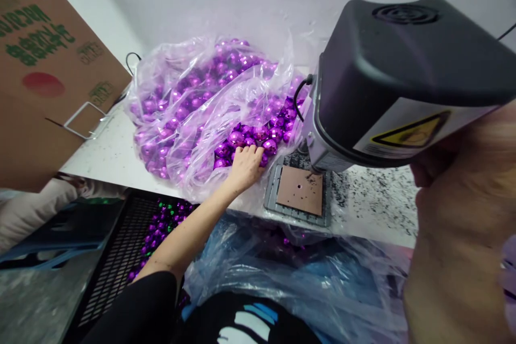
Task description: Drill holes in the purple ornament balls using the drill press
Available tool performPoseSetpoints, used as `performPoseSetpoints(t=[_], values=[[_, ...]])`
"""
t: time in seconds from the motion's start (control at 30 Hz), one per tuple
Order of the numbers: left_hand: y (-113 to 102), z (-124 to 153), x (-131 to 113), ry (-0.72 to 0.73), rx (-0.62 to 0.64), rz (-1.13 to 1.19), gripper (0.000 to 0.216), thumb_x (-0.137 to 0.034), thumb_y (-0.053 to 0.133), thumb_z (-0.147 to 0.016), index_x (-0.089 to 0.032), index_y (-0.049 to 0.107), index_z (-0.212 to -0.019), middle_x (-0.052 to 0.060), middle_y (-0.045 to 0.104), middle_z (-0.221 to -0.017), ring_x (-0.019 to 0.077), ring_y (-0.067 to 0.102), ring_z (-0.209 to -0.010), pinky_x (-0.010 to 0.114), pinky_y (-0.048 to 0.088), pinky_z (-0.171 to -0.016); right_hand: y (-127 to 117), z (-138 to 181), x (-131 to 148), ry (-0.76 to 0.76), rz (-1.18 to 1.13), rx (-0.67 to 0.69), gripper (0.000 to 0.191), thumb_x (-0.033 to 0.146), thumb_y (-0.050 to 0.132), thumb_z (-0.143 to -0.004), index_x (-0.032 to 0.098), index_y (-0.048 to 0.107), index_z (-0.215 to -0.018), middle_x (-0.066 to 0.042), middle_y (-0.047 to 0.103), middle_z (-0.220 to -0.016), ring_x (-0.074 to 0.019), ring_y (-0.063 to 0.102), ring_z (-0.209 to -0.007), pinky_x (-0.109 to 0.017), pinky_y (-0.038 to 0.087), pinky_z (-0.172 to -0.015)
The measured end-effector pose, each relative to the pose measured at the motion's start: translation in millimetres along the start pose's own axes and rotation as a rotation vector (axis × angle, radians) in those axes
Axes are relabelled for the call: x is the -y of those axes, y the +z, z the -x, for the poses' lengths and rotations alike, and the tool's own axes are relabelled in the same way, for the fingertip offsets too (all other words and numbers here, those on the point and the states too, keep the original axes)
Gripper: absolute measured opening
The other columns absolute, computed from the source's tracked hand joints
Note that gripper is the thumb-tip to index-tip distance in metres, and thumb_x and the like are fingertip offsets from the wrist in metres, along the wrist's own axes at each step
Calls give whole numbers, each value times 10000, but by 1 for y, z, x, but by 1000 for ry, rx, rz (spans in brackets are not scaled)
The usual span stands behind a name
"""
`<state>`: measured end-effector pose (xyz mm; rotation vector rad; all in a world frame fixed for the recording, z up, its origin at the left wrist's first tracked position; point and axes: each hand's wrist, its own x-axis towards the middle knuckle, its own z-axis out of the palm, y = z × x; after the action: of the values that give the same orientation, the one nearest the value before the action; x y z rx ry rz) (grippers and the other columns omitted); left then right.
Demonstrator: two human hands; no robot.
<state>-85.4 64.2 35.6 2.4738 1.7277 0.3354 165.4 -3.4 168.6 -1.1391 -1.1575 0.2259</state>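
Observation:
My left hand (245, 165) reaches into a clear plastic bag (193, 91) full of shiny purple balls (258, 134). Its fingers curl down over balls at the bag's open mouth. My right hand (459, 209) is very close to the camera at the right edge, blurred, beside the black machine head (403, 64); its fingers do not show. Under the machine head lies a brown plate (300, 191) with a small hole, set in a grey base.
A cardboard box (44, 64) stands at the left on the white table (108, 156). Black specks cover the table at the right. Below the table sit a black crate (121, 252) with purple and green balls and a blue plastic bag (302, 274).

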Motion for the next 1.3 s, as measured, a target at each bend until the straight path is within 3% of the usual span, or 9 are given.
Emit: performPoseSetpoints(t=[0.13, 0.27, 0.37, 0.47, 0.57, 0.7, 0.97, 1.17, 1.3], values=[[-18, 18, 2, -46, -56, 731, 473, -331, 677, -864, -223, 518, -1297, 95, 621, -1198, 240, 598, -1036, 382, 476, -865, -1, -1, 0, -16, -2, 19, 546, 612, 512, -882, 123, 522, -640, 44, 310, -479, -35, 313, -363, -209, 204, -326], [-32, 42, -6, -137, 233, 1584, 528, -487, 666, -862, -244, 523, -1308, 84, 643, -1113, 201, 659, -900, 269, 475, -646, 1, -1, -1, -35, -32, 10, 539, 606, 520, -879, 125, 527, -636, 44, 318, -481, -30, 315, -367, -201, 209, -331], [-23, 49, -19, -224, 375, 1824, 585, -555, 711, -802, -226, 567, -1263, 92, 651, -1097, 179, 664, -840, 234, 442, -598, 4, -1, -1, -16, -41, -33, 505, 579, 536, -879, 139, 522, -630, 45, 311, -458, -47, 296, -344, -222, 188, -314], [-6, 48, -34, -308, 341, 1706, 592, -581, 725, -776, -210, 585, -1216, 62, 655, -1022, 126, 615, -734, 212, 407, -561, 5, -3, -1, -5, -55, -18, 502, 572, 544, -876, 153, 486, -604, 44, 311, -448, -59, 288, -329, -243, 170, -298], [8, 45, -48, -305, 157, 1363, 538, -489, 773, -756, -199, 583, -1166, 32, 658, -1003, 138, 609, -808, 244, 472, -684, 4, -3, 0, 3, -58, -2, 519, 551, 541, -885, 153, 418, -576, 43, 321, -460, -48, 313, -337, -221, 186, -306], [18, 42, -62, -143, 23, 1020, 466, -399, 770, -784, -202, 582, -1161, 39, 670, -1101, 203, 628, -1014, 339, 495, -911, 4, -3, 1, -26, -50, 15, 537, 569, 494, -905, 150, 397, -582, 39, 330, -482, -41, 320, -351, -211, 194, -312], [32, 38, -79, 118, -97, 606, 517, -345, 783, -802, -215, 536, -1236, 79, 638, -1217, 246, 601, -1138, 395, 474, -993, 5, -1, 3, -49, -39, 3, 492, 506, 482, -929, 150, 417, -596, 40, 304, -499, -31, 299, -363, -225, 188, -324], [41, 30, -91, 79, -125, 449, 485, -421, 795, -772, -213, 580, -1154, 68, 616, -1110, 258, 573, -1067, 414, 444, -964, 6, 0, 5, -64, -47, 4, 460, 493, 479, -936, 146, 450, -636, 47, 283, -492, -28, 284, -361, -213, 196, -326], [45, 26, -94, 98, -125, 470, 428, -396, 778, -779, -205, 578, -1106, 66, 621, -1074, 263, 549, -1084, 471, 353, -1080, 4, -2, 3, -49, -51, 23, 476, 528, 504, -916, 135, 489, -648, 44, 314, -506, -28, 300, -368, -214, 202, -332]])
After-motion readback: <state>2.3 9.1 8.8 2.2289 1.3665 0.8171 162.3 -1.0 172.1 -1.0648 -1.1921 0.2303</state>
